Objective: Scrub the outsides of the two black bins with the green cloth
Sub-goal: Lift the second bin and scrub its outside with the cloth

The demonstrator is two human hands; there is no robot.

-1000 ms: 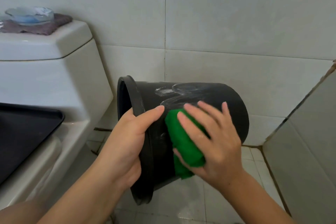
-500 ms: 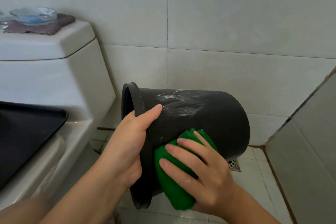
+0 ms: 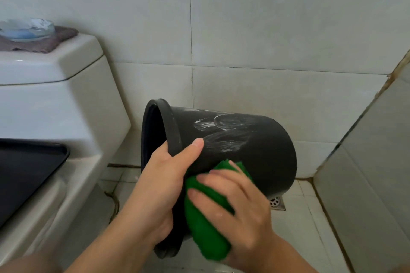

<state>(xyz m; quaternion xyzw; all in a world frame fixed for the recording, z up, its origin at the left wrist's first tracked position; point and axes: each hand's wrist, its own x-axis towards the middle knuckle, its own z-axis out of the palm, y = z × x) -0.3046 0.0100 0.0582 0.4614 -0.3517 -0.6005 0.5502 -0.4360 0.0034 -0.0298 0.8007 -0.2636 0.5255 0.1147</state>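
The round black plastic bin (image 3: 255, 150) is held on its side above the tiled floor, with its open mouth turned to the left and its base to the right. Its wall is smooth and a little shiny, and it carries whitish, soapy-looking smears on the upper part. A thick rolled rim goes around the mouth. The left hand (image 3: 159, 188) grips this rim: the thumb lies over the outside wall and the other fingers are hidden inside the bin. The right hand (image 3: 239, 206) presses the green cloth (image 3: 206, 228), a soft, bunched fabric, against the lower outside wall just beside the rim; its fingers are spread and curled over the cloth. No label or writing can be read on the bin. On the left stands a white glossy ceramic toilet tank (image 3: 55, 95), with a pale glass dish (image 3: 26, 29) on a brownish rag (image 3: 55, 39). A metal floor drain (image 3: 276, 203) shows under the bin.
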